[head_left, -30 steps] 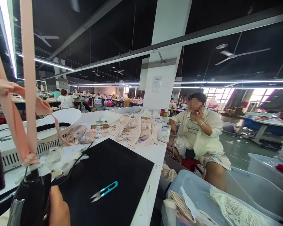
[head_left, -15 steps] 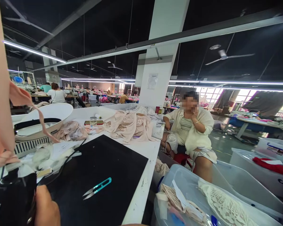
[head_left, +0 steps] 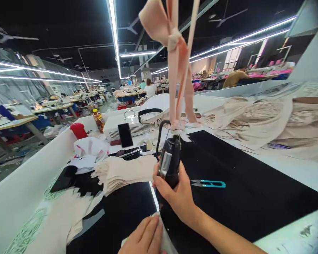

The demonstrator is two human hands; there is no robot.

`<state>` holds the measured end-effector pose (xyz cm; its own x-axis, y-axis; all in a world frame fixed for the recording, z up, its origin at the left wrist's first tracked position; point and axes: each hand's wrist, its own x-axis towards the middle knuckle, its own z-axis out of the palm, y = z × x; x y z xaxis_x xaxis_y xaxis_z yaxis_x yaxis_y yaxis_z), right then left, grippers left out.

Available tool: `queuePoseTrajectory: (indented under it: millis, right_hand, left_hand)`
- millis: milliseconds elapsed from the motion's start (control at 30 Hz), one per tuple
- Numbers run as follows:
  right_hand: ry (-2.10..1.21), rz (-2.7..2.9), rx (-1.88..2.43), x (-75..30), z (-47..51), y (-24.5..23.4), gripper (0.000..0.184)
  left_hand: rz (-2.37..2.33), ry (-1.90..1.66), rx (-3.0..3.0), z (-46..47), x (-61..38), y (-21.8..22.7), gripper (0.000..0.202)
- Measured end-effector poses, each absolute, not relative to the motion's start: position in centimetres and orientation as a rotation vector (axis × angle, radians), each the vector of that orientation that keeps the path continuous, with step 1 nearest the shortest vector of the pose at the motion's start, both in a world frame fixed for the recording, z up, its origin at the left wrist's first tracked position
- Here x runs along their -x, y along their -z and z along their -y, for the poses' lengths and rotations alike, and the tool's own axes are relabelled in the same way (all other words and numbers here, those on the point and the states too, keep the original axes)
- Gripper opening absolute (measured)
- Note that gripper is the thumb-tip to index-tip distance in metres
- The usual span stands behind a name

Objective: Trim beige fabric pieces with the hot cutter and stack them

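My right hand (head_left: 177,194) is wrapped round a black hand-held power tool (head_left: 172,158) with a metal plate on its side and a cord. The tool stands upright below hanging peach fabric straps (head_left: 176,77) tied in a knot. Low in the view, my left hand (head_left: 144,236) lies flat, fingers stretched out, on a pale piece of cloth (head_left: 165,234); part of the hand is cut off by the lower edge. Teal thread snips (head_left: 212,183) lie on the black mat (head_left: 228,208), right of the tool. A stack of beige cut fabric pieces (head_left: 129,171) lies to its left.
Farther left are more fabric pieces (head_left: 60,218), green cords (head_left: 29,229) and a white plastic bag (head_left: 91,148). A phone (head_left: 125,135) leans by a white slotted box (head_left: 116,130). Beige garments (head_left: 254,116) are heaped at right. People sit at sewing tables beyond.
The view has swung left, from a seated person and plastic bins to the work table. The tool and the hand on it now appear mid-view; my left hand has come into sight.
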<state>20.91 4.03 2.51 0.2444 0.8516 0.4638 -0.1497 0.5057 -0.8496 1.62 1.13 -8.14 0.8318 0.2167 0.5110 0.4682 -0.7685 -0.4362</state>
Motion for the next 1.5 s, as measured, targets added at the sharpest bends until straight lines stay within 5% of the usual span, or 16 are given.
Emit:
queuePoseTrajectory:
  millis: [200, 567, 967, 1500]
  right_hand:
    - [-0.776, 1.127, 0.722, -20.9, -4.0, -2.5, 0.020]
    - [-0.779, 1.113, 0.711, -21.0, -4.1, -2.4, 0.023]
    - [-0.827, 1.096, 0.629, -20.9, -3.9, -2.3, 0.022]
    - [-0.797, 1.095, 0.643, -20.8, -4.1, -2.0, 0.023]
  left_hand:
    - [0.616, 0.869, 2.391, -0.6, -3.5, 8.5, 0.050]
    - [0.547, 0.528, 2.494, -0.3, -2.3, 8.0, 0.042]
    - [0.650, 0.844, 2.415, -0.2, -3.4, 9.2, 0.045]
    - [0.640, 0.755, 2.416, 0.0, -3.2, 9.6, 0.039]
